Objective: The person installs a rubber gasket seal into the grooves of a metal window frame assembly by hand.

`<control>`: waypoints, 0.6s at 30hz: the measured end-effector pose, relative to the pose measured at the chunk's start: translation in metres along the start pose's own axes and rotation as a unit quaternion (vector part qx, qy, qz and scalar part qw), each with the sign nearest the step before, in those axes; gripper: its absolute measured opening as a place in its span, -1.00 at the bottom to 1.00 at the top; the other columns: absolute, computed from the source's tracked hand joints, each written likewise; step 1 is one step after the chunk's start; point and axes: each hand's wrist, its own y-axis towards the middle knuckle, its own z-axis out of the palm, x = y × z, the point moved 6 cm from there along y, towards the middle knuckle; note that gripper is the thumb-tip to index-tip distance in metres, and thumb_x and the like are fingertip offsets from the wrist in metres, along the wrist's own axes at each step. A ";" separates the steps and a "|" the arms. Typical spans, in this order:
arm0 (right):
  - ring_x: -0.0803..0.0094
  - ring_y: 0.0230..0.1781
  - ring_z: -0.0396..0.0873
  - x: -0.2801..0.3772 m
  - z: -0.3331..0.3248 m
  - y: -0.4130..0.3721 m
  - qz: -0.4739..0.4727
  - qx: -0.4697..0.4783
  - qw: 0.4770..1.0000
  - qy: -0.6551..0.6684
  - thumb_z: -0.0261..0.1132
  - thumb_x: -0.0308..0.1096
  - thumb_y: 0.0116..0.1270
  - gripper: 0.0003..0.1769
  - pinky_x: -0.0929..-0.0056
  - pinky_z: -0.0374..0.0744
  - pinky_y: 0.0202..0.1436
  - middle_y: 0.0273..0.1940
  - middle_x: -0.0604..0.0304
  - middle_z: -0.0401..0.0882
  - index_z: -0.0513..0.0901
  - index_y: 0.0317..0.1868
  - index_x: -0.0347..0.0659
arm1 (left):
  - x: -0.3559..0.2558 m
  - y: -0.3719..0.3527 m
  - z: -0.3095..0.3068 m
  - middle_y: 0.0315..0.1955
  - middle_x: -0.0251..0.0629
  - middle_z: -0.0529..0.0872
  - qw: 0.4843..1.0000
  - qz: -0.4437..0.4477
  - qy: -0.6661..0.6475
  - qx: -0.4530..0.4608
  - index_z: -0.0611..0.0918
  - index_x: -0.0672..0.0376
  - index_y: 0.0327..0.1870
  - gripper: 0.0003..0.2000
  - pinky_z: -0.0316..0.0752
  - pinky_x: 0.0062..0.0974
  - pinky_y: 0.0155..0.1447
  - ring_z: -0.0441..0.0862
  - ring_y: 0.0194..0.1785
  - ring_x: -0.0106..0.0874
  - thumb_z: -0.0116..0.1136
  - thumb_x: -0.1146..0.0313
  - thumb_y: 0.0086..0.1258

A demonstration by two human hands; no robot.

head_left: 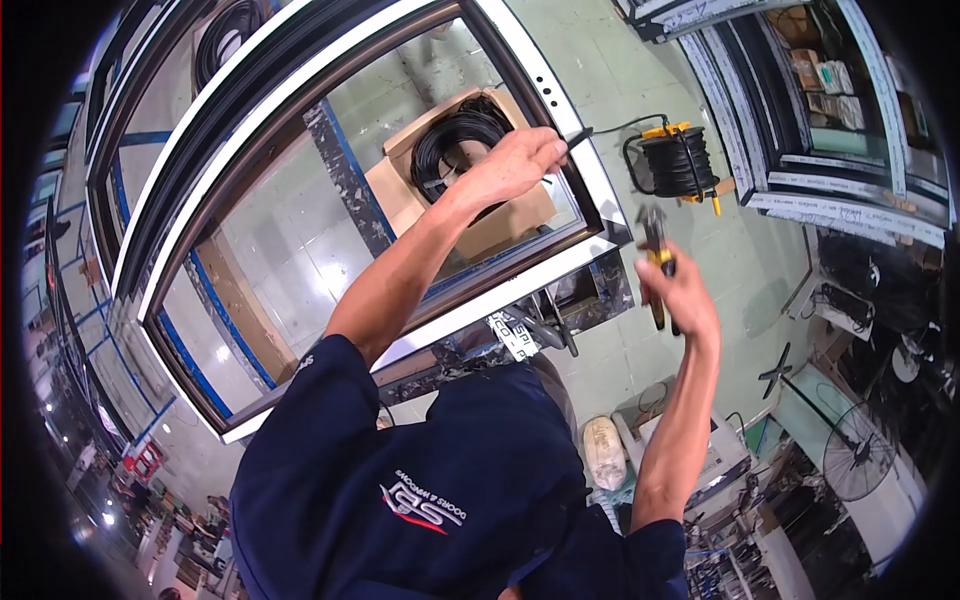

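Observation:
My left hand [518, 163] is closed, its fingers pinching a black cord [610, 130] above the right side of a white-edged window frame [597, 165]. The cord runs to a black cable reel [680, 160] with yellow parts, beyond the frame. Off the frame's near right corner, my right hand [687, 292] is wrapped around pliers [655, 243] with yellow and black handles. Their metal jaws point away from me, toward the reel, and the handle ends stick out below my fingers.
Inside the frame's opening, a cardboard box [395, 190] holds a coil of black cord [445, 140]. Another dark, curved frame [130, 125] lies at the left. Wrapped frame profiles [850, 200] stand at the upper right. A fan [858, 450] is at the lower right.

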 end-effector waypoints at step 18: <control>-0.03 0.16 0.50 -0.090 0.108 0.007 -0.269 -0.038 0.843 -0.464 0.47 -0.14 0.15 -0.25 0.01 0.50 0.16 0.08 -0.10 0.59 0.50 0.30 -0.36 | -0.015 -0.038 0.086 -0.04 0.00 0.69 0.951 0.051 0.300 -0.047 0.77 0.25 -0.11 -0.77 0.43 -0.14 0.23 0.53 0.22 -0.07 0.24 0.50 0.20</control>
